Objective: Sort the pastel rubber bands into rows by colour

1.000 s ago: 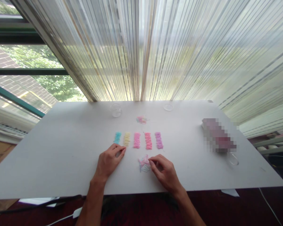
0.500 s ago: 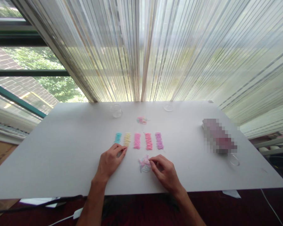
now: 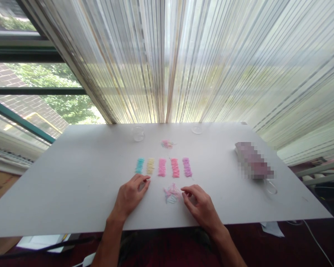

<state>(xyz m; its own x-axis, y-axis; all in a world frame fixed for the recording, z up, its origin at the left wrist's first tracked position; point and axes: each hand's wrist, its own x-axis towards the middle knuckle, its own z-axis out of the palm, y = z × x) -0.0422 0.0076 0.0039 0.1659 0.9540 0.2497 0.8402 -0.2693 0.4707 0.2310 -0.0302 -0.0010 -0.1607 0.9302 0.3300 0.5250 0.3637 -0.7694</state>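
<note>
My left hand [image 3: 133, 193] hovers just below the yellow row [image 3: 150, 166], its thumb and index finger brought together; whether something tiny is between them I cannot make out. Right of the loose pile of pink, lilac and pale blue small rubber bands [image 3: 172, 193] is my right hand [image 3: 199, 202], fingers curled, with a small gap between thumb and index tips. Small bands also lie in neat upright rows: turquoise [image 3: 139, 165], pink [image 3: 161, 167], coral pink [image 3: 175, 168] and purple [image 3: 187, 167].
A second mixed heap of bands [image 3: 167, 144] lies behind the rows. Farther back stand a clear round container [image 3: 138, 134] and a clear lid [image 3: 197, 128]. On the right a blurred purplish pouch-like thing [image 3: 253, 161] with a loop rests on the white table [image 3: 72, 178].
My right hand has drawn away from the loose pile to the right, thumb and index parting slightly. My left hand has backed a little off the yellow row. The view has shifted slightly.
</note>
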